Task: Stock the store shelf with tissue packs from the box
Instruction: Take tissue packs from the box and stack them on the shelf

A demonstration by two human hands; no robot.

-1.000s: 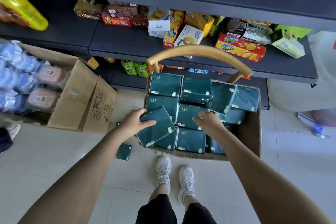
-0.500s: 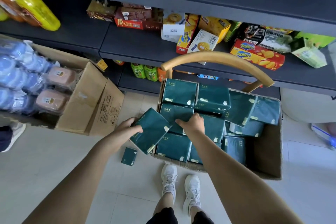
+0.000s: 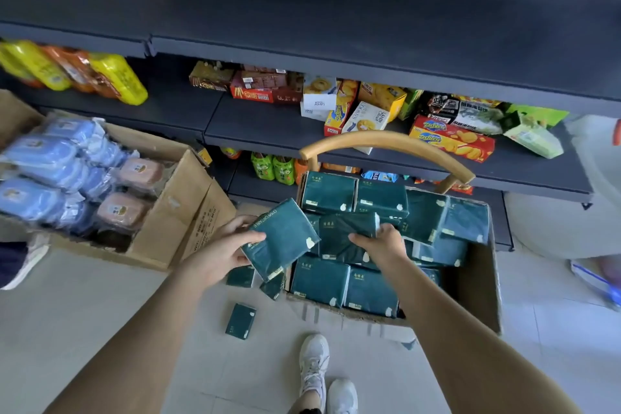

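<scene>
A person's left hand (image 3: pixel 218 254) grips a dark green plastic-wrapped tissue pack (image 3: pixel 282 239), held tilted just beside the left edge of the open brown cardboard box (image 3: pixel 477 289). The right hand (image 3: pixel 381 245) curls around a second green pack (image 3: pixel 342 233) lying atop those inside the box, below the dark grey store shelf (image 3: pixel 336 20).

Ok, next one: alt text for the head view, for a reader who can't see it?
From above, a person's left hand holds a dark green tissue pack at the edge of a cardboard box of them; the right hand grips a second pack inside it, before dark store shelves.
</scene>
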